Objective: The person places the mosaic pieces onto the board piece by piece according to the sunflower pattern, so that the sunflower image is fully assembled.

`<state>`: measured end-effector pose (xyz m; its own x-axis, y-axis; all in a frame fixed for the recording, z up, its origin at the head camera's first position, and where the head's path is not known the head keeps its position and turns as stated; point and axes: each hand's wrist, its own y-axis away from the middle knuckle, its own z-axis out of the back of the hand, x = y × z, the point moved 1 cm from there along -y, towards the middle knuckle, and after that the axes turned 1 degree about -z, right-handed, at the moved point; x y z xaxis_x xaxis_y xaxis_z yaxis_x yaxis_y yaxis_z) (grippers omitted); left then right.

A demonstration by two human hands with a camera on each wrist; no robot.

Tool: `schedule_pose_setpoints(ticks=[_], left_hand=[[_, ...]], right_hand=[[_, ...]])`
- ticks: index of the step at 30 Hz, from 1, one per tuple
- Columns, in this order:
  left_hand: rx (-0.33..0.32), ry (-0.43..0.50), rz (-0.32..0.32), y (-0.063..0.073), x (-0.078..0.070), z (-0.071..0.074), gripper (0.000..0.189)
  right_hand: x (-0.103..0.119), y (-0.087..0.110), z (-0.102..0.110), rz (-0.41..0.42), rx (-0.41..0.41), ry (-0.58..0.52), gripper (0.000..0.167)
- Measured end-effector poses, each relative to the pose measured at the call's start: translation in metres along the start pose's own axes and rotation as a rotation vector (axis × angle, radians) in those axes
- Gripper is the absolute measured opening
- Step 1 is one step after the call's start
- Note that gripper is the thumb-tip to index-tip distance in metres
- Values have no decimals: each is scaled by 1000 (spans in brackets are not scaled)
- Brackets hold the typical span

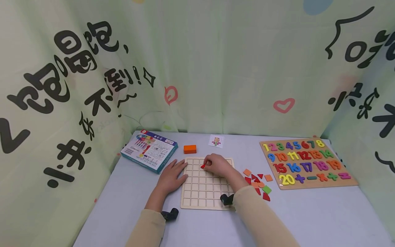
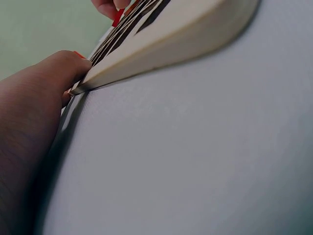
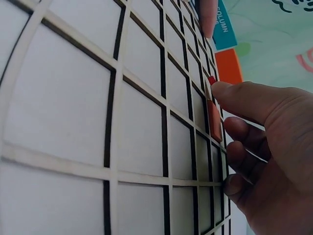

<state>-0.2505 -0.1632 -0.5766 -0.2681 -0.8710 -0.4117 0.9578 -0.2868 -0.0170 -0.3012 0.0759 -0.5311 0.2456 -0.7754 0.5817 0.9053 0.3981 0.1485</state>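
Observation:
A pale wooden grid board (image 1: 197,203) lies on the table, its square cells set apart by raised strips. My right hand (image 1: 218,164) is over its upper part, pinching a small red piece (image 1: 202,166) between thumb and finger. In the right wrist view, an orange piece (image 3: 214,122) sits on the grid below the thumb. My left hand (image 1: 170,176) lies with fingers extended at the board's left edge, its thumb reaching onto the rim, as the left wrist view shows.
Right of the board lie several loose red and orange pieces and a green square (image 1: 266,189). Farther right is a number board (image 1: 302,183). Behind stand an orange box (image 1: 189,149) and a patterned card (image 1: 216,140). A boxed game (image 1: 151,151) is at back left.

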Motion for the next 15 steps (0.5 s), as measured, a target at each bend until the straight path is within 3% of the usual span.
schedule_pose_setpoints(ticks=[15], left_hand=[[6,-6,7,0,0,0,58]], right_hand=[[-1,-1,-2,7,-7,19,8]])
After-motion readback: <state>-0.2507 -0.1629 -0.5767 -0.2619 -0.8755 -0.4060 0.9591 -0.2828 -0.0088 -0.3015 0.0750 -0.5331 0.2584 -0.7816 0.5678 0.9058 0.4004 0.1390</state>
